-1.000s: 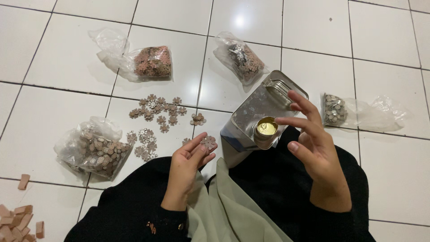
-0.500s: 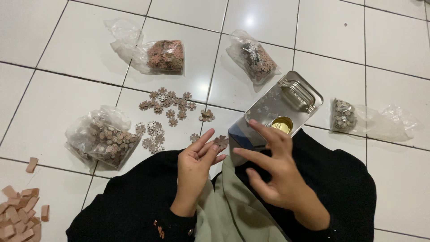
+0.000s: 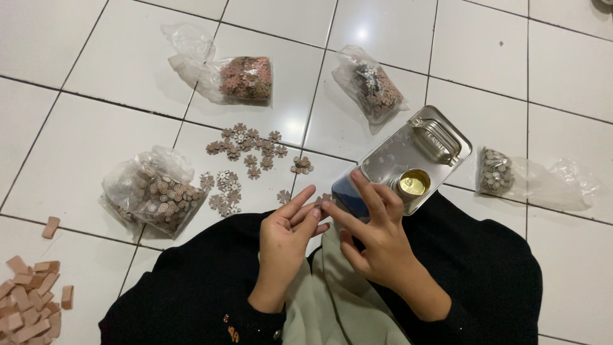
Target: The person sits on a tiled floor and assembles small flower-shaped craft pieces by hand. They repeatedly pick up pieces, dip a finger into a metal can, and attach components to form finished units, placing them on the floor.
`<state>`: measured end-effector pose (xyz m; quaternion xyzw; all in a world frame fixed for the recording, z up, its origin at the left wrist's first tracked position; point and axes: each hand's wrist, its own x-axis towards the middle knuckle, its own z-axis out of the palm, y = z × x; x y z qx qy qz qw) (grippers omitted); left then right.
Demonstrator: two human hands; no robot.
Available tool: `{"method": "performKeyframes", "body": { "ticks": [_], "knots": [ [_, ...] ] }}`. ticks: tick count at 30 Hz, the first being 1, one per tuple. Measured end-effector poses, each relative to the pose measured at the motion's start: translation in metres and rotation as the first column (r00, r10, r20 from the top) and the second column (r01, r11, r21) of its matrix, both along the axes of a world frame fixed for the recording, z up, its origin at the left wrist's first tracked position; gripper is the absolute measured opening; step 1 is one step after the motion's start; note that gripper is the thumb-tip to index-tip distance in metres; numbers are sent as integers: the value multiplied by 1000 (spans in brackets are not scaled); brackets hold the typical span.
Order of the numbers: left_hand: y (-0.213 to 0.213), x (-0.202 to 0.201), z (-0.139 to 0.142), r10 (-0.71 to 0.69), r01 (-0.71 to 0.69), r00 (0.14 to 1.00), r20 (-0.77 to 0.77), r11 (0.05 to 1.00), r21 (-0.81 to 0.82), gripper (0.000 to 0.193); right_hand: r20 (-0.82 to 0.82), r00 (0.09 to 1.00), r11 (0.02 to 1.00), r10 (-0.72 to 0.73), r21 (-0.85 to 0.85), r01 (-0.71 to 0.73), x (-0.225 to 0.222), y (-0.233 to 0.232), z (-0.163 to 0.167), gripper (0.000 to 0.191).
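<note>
A small flower-shaped wooden piece (image 3: 324, 199) sits at the meeting point of both hands, pinched between the fingertips of the left hand (image 3: 285, 246) and the extended fingers of the right hand (image 3: 377, 246); most of it is covered, so its facing and long axis cannot be told. The left fingers are pressed together around it, while the right fingers are loosely spread, the forefinger reaching to the piece. Just beyond the right fingertips lies a rectangular metal can (image 3: 408, 156) on its broad side, long axis running diagonally up to the right, with an open round spout (image 3: 414, 184) nearest the fingers. Beyond the left fingertips, loose flower pieces (image 3: 246, 150) are scattered on the white tiled floor (image 3: 76, 147). Four clear plastic bags of wooden pieces ring these: one left (image 3: 153, 195), two farther out (image 3: 239, 78) (image 3: 375, 88), one right of the can (image 3: 504, 174). Small wooden blocks (image 3: 29, 303) lie far left.
</note>
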<state>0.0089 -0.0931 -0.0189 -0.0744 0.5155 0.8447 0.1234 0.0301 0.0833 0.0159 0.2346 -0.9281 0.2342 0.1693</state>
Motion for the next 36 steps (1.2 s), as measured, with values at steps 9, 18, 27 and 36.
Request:
{"method": "performKeyframes", "body": {
  "ticks": [9,18,27,36],
  "knots": [
    [0,1,2,6,-6,1000,-14,999,-47,47,-14,1000,1000,5,-1,-5,-2,-1,-1,62],
    [-1,1,4,-8,7,1000,-9,999,-31,46,16,1000,1000,4,-16,-3,-4,0,1,62],
    [-3,-2,-6,28,-28,999,-20,999,-18,45,29,999,994,39,-105,-36,-3,4,-10,63],
    [-41,-27,-24,191,-190,981,40,981,-27,46,108,994,753,24,-656,53,-17,-28,-90,43]
  ]
}}
